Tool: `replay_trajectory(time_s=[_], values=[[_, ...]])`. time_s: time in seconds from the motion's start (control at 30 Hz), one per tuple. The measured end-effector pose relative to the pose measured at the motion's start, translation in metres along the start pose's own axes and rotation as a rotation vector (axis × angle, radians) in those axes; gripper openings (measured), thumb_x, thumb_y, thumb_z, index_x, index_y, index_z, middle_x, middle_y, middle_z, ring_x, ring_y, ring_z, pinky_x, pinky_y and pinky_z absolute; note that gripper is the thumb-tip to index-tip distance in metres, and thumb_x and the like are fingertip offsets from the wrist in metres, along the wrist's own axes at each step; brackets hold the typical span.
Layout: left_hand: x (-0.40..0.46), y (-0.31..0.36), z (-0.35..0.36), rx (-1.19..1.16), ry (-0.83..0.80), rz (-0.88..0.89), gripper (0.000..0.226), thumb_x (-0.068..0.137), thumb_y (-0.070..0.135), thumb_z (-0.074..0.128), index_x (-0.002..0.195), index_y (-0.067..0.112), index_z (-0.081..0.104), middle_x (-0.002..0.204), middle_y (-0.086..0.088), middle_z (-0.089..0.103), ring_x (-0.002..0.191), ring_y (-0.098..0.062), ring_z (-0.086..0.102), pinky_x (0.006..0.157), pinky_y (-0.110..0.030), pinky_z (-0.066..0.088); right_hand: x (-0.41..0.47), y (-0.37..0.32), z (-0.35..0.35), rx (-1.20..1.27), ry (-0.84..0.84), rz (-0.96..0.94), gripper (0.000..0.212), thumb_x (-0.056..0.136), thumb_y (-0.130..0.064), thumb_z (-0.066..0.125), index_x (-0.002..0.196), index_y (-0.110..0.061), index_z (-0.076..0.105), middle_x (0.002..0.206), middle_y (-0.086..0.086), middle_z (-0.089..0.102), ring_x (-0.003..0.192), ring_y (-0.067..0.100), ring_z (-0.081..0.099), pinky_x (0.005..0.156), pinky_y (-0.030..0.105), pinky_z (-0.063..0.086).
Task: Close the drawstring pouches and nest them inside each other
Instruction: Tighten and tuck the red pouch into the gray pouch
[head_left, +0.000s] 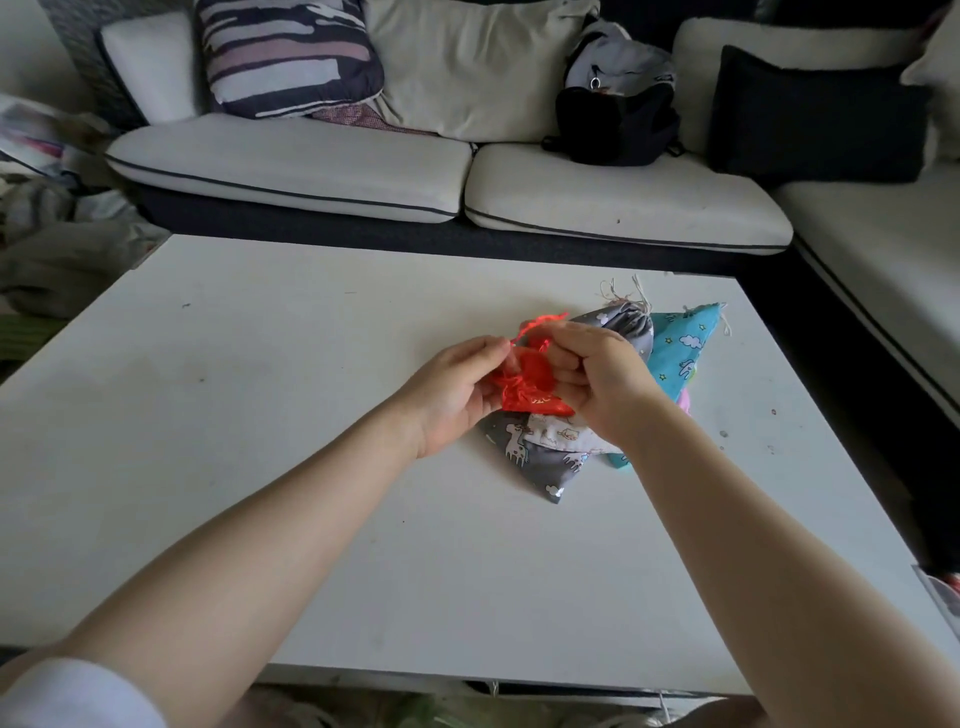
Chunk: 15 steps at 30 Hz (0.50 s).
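Head view: only view given.
Red pouch (530, 387): centre of frame, held just above the pile, small, glossy, crumpled, gold print near its lower edge.
Red cord (540, 325): thin, looped, sticking up at the top of the pouch.
Left hand (457, 395): centre, just left of the pouch, fingers curled, pinching its left side and cord.
Right hand (597, 384): just right of the pouch, fingers clenched round its right side.
Grey pouch (545, 457): under the hands, soft cotton, animal print, mouth gathered at upper right with pale frayed cords.
Blue pouch (680, 348): right of centre, partly under the grey, cloud and star print, pointed corner.
Pink cloth (684, 402): sliver at right of the pile, kind unclear.
Table (260, 415): white, matte, flat, fills the middle of frame.
Step in hand: likely cinching the red pouch.
Doing it well: draw both cord ends apart evenly, brace the neck, bunch fabric flat, keep it small enough to nest.
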<state>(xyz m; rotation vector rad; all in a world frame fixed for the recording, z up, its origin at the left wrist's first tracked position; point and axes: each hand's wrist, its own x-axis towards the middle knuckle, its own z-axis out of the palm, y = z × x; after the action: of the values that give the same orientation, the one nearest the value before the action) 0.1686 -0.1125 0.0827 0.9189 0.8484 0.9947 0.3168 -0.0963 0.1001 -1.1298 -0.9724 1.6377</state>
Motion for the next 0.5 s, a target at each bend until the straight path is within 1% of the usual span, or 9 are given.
replay_trajectory(time_s=[0.1,0.17,0.23,0.3,0.37,0.4,0.43,0.47,0.5], values=[[0.000,-0.005,0.000,-0.031,-0.022,0.009,0.031,0.098,0.015,0.035,0.071,0.008,0.048,0.071,-0.002,0.051,0.059,-0.009,0.053,0.061,-0.018,0.047,0.002,0.003,-0.001,-0.022,0.223,0.057,0.020,0.091,-0.009,0.043,0.086,-0.013,0.062,0.038,-0.008,0.034,0.033,0.005,0.021,0.033,0.013,0.017],[0.000,-0.009,0.001,-0.070,-0.027,-0.024,0.026,0.099,0.016,0.035,0.078,0.011,0.049,0.064,0.002,0.055,0.057,-0.009,0.053,0.061,-0.020,0.044,0.001,0.009,0.001,-0.156,0.314,0.007,0.022,0.090,-0.005,0.040,0.083,-0.017,0.057,0.045,-0.004,0.037,0.034,0.006,0.027,0.036,0.014,0.022],[0.001,-0.010,0.001,-0.129,-0.006,-0.065,0.023,0.098,0.017,0.035,0.083,0.014,0.051,0.061,0.003,0.059,0.060,-0.011,0.052,0.063,-0.025,0.037,-0.001,0.011,0.005,-0.250,0.314,-0.083,0.022,0.089,-0.003,0.037,0.084,-0.017,0.052,0.051,-0.002,0.037,0.038,0.007,0.029,0.041,0.017,0.023],[0.002,-0.007,0.001,-0.120,-0.009,-0.091,0.024,0.097,0.018,0.036,0.079,0.015,0.051,0.058,0.004,0.058,0.060,-0.014,0.047,0.062,-0.028,0.032,-0.004,0.008,0.007,-0.279,0.286,-0.108,0.022,0.088,0.000,0.037,0.080,-0.016,0.050,0.052,0.000,0.039,0.040,0.009,0.029,0.043,0.019,0.022],[0.000,-0.006,0.002,0.016,-0.031,-0.072,0.025,0.097,0.016,0.038,0.075,0.014,0.051,0.052,0.004,0.052,0.055,-0.015,0.043,0.058,-0.030,0.031,-0.006,0.003,0.006,-0.287,0.250,-0.085,0.023,0.086,0.003,0.039,0.075,-0.013,0.053,0.053,0.003,0.041,0.039,0.010,0.033,0.041,0.017,0.025],[-0.001,-0.006,0.003,0.113,-0.031,-0.054,0.024,0.096,0.014,0.041,0.074,0.012,0.051,0.050,0.005,0.050,0.051,-0.014,0.043,0.055,-0.030,0.033,-0.008,0.000,0.006,-0.283,0.238,-0.076,0.024,0.085,0.004,0.040,0.074,-0.011,0.055,0.054,0.005,0.044,0.039,0.009,0.037,0.040,0.017,0.030],[-0.002,-0.006,0.004,0.206,-0.021,-0.034,0.023,0.095,0.013,0.044,0.073,0.011,0.052,0.048,0.005,0.049,0.047,-0.014,0.043,0.051,-0.028,0.036,-0.009,-0.002,0.005,-0.273,0.234,-0.074,0.024,0.084,0.006,0.041,0.074,-0.009,0.057,0.056,0.006,0.047,0.041,0.010,0.041,0.043,0.018,0.036],[-0.003,-0.006,0.004,0.283,-0.010,-0.011,0.022,0.094,0.012,0.046,0.073,0.010,0.054,0.047,0.005,0.048,0.044,-0.013,0.043,0.049,-0.027,0.037,-0.010,-0.005,0.005,-0.261,0.234,-0.080,0.025,0.084,0.006,0.041,0.074,-0.008,0.059,0.058,0.007,0.051,0.046,0.012,0.045,0.048,0.022,0.042],[-0.003,-0.005,0.003,0.348,0.001,0.015,0.023,0.093,0.011,0.048,0.072,0.010,0.056,0.046,0.006,0.047,0.043,-0.013,0.043,0.050,-0.028,0.038,-0.012,-0.007,0.004,-0.246,0.230,-0.092,0.026,0.085,0.006,0.041,0.074,-0.008,0.060,0.060,0.007,0.053,0.051,0.015,0.048,0.054,0.026,0.045]])
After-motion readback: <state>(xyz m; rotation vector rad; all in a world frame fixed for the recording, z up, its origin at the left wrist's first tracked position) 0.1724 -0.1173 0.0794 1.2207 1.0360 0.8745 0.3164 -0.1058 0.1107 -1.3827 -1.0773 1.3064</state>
